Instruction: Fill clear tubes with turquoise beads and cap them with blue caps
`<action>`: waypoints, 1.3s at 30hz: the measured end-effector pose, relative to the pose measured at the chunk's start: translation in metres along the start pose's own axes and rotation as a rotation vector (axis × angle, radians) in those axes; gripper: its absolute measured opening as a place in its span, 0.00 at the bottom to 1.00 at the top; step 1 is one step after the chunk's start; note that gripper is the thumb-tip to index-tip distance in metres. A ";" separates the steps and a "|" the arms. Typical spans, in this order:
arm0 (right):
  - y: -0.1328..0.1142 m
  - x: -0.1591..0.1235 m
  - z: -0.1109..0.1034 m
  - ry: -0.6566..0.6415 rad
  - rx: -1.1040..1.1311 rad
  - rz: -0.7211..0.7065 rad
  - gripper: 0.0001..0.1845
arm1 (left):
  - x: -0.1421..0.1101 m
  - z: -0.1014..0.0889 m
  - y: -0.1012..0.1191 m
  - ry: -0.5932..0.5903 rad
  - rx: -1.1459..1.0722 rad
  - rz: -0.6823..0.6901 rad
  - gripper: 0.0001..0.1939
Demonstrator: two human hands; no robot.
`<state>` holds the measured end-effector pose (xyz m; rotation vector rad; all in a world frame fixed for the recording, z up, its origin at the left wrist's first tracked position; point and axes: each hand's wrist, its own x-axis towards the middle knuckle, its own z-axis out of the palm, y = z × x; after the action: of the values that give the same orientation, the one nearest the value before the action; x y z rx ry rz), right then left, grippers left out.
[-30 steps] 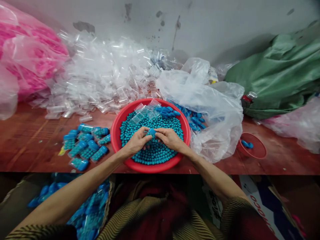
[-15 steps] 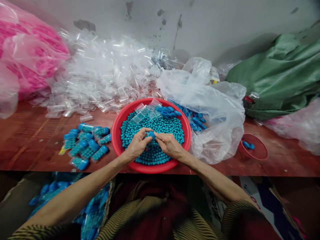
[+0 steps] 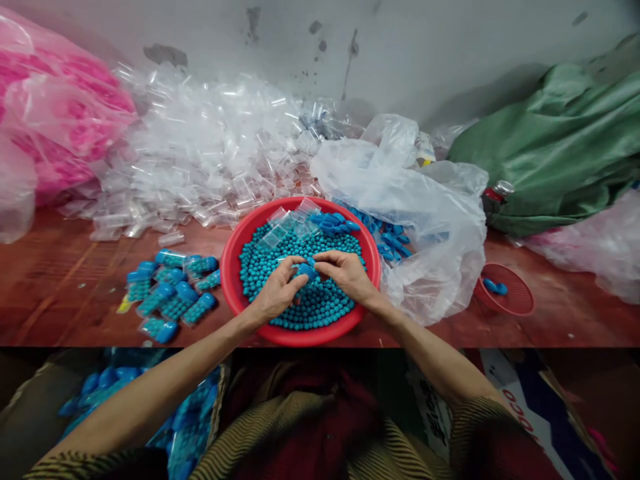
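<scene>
My left hand (image 3: 277,290) is closed around a small clear container with a blue cap (image 3: 307,271), held tilted over the red basin (image 3: 231,267). Thumb and index finger of my right hand (image 3: 349,273) are pinched close beside the cap. A bit of blue shows at those fingertips, too small to make out. Under both hands the basin is full of turquoise beads (image 3: 315,310). On the beads, towards the back, rest several empty clear containers (image 3: 280,230) and a cluster of blue caps (image 3: 336,225).
Left of the basin lie bead-filled containers (image 3: 175,293) with blue caps. Behind spreads a heap of clear containers (image 3: 210,147). A plastic bag (image 3: 430,220) and loose blue caps (image 3: 393,240) are to the right, then a small red basket (image 3: 505,293). Below the table edge sits a box of filled containers (image 3: 193,417).
My right fingers have shifted from the cap's side to just above it. The left hand keeps the container in nearly the same place, with the cap now tipped slightly differently.
</scene>
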<state>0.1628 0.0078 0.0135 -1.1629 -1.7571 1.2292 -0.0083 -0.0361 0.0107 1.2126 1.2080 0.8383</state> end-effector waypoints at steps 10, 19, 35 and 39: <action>-0.012 -0.027 0.026 -0.201 -0.543 -0.257 0.45 | -0.005 0.007 0.008 0.077 -0.109 0.087 0.22; -0.007 -0.030 0.041 -0.087 -0.818 -0.330 0.42 | -0.013 0.018 0.009 0.148 -0.137 0.049 0.13; -0.003 -0.019 0.025 -0.390 -0.824 -0.243 0.23 | -0.046 -0.090 0.024 0.459 1.138 -0.052 0.20; -0.014 0.005 0.020 -0.347 -0.973 -0.266 0.14 | -0.046 -0.109 0.026 0.598 1.446 -0.149 0.23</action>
<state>0.1395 0.0035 0.0208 -1.1694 -2.8104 0.3811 -0.1210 -0.0494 0.0546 1.9783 2.5504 0.0571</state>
